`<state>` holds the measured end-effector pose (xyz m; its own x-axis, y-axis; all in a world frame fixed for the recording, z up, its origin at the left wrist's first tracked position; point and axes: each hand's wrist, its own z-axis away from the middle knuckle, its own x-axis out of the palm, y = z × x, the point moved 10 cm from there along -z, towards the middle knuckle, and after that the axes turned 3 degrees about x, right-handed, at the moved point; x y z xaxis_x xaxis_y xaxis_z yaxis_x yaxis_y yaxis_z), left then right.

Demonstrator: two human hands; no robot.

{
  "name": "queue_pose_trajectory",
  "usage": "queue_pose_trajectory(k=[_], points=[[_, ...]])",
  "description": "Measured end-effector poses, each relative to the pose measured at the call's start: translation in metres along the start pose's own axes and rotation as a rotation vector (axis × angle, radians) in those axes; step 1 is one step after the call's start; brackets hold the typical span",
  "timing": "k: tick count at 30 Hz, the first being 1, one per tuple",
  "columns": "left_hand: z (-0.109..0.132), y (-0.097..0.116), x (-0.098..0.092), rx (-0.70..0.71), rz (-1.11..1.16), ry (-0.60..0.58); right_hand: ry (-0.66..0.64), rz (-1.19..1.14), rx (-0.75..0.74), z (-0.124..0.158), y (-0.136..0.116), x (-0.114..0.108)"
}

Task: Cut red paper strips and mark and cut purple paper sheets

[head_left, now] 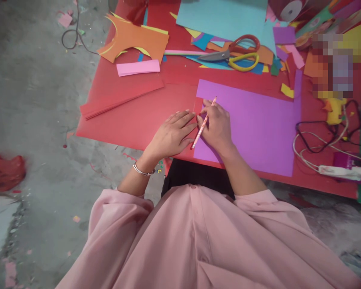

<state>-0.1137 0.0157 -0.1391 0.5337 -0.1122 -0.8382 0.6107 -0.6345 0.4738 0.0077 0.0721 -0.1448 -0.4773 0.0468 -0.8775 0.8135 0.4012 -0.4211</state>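
Note:
My left hand lies flat, fingers stretched out, on the red surface just left of a purple paper sheet. My right hand rests on the left part of that sheet with its fingers curled. A pink patterned pencil is tucked in the right hand, slanting across the fingers with its dark tip pointing away from me. The fingertips of both hands nearly meet at a red edge along the purple sheet. What the right fingertips press on is partly hidden.
Scissors with red and yellow handles lie on paper scraps at the back. Left of them are an orange cut-out, a pink folded strip and a folded red strip. Cables and a white power strip lie at right.

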Motion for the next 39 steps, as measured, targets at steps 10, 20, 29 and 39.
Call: queue_pose_trajectory(k=[10,20,29,39], points=[[0.0013,0.0018,-0.0007,0.013,-0.027,0.013,0.077,-0.05,-0.015,0.0011,-0.0048,-0.0095],[0.0016,0.0036,-0.0023,0.029,-0.036,0.021,0.08,-0.039,-0.012,0.0012,-0.0048,-0.0094],[0.0011,0.002,-0.0015,0.013,-0.026,0.013,0.087,-0.041,-0.018,0.0011,-0.006,-0.0105],[0.0005,0.0,0.0007,0.002,-0.007,-0.009,0.016,-0.019,0.005,0.0006,-0.0001,-0.001]])
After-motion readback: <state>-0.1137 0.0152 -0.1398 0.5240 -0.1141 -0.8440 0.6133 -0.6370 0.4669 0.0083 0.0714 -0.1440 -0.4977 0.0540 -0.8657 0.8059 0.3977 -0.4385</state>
